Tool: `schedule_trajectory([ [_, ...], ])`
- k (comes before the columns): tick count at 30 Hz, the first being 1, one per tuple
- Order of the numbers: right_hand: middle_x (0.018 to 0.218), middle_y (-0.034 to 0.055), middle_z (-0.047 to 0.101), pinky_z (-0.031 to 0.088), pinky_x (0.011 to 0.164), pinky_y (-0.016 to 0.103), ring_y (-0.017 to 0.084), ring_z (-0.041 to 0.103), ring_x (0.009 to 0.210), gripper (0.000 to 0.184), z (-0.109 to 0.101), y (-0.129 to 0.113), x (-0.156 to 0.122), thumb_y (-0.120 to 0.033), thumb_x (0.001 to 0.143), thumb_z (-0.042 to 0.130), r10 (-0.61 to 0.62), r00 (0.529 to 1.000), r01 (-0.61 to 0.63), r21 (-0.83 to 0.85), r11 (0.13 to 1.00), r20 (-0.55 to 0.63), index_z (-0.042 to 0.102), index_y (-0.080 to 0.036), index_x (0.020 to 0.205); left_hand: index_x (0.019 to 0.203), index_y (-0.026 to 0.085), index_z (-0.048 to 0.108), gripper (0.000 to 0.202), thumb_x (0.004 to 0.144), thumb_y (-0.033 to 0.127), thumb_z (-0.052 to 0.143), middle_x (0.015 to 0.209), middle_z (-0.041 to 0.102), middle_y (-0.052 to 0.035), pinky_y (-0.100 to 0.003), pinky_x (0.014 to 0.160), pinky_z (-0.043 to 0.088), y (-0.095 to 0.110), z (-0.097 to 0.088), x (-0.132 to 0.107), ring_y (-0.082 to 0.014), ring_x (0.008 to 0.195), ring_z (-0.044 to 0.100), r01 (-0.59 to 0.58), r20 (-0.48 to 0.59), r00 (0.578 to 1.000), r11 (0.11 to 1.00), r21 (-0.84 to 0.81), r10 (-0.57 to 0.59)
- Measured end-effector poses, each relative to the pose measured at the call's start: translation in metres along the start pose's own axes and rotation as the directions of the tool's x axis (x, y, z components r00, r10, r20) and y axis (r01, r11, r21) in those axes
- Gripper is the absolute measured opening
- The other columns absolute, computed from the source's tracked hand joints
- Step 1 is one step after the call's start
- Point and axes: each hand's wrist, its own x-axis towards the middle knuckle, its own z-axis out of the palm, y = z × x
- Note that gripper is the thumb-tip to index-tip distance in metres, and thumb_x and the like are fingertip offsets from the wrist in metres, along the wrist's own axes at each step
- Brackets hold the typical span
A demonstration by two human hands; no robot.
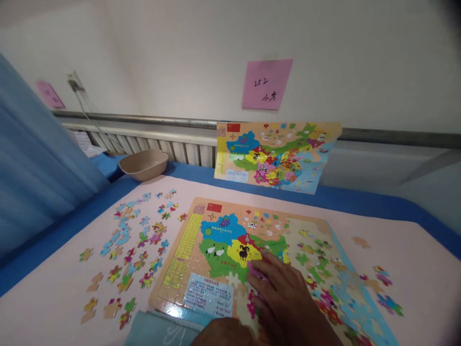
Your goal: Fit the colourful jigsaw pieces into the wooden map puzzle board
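My right hand (284,293) lies over the middle of the jigsaw map board (162,288), fingers stretched out and slightly apart. Its fingertips touch the board beside a yellow area with a black ram, and pink pieces (251,302) show beneath and next to them. The thumb is hidden. At the bottom edge, my left hand (225,332) shows only as a rounded back near the board's front edge; its fingers are out of sight. The board's left half is filled with joined pieces. Loose green, red and blue pieces (320,254) lie on its right half.
Many loose puzzle pieces (124,230) spread across the pink cloth (46,298) on the left; several more (389,303) lie at right. A beige basin (144,166) stands at the back left. A printed map sheet (277,156) leans against the wall. A blue curtain (39,144) hangs left.
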Motion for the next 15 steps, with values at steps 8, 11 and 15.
schedule_trajectory([
  [8,0.126,0.0033,0.078,0.045,0.097,0.045,0.031,0.064,0.127,0.035,0.0,0.0,0.003,-0.012,0.095,0.053,-0.064,0.996,0.061,-0.058,0.996,-0.061,0.072,-0.026,0.121,0.067,0.021,0.055,0.04,0.1,0.037,0.071,0.05,0.048,0.0047,-0.024,0.041,0.027,0.001,0.006,0.008,-0.0093,0.043,0.035,-0.008,0.067,0.998,1.0,0.011,0.008],
  [11,0.124,0.005,0.078,0.044,0.098,0.046,0.032,0.065,0.124,0.036,0.002,0.002,0.004,-0.008,0.094,0.051,-0.129,0.988,0.119,-0.121,0.985,-0.079,0.073,-0.024,0.118,0.066,0.021,0.052,0.042,0.1,0.036,0.072,0.05,0.05,0.0047,-0.024,0.04,0.026,-0.001,0.003,0.012,-0.0089,0.042,0.036,-0.016,0.133,0.991,1.0,0.0,0.015],
  [15,0.121,0.0064,0.079,0.046,0.095,0.044,0.031,0.066,0.121,0.034,0.002,0.007,0.006,-0.011,0.096,0.051,-0.191,0.975,0.174,-0.15,0.973,-0.11,0.074,-0.023,0.117,0.066,0.021,0.049,0.043,0.097,0.036,0.075,0.051,0.05,0.0056,-0.024,0.039,0.026,-0.004,-0.006,0.018,-0.0088,0.042,0.039,-0.015,0.19,0.982,1.0,-0.016,0.017],
])
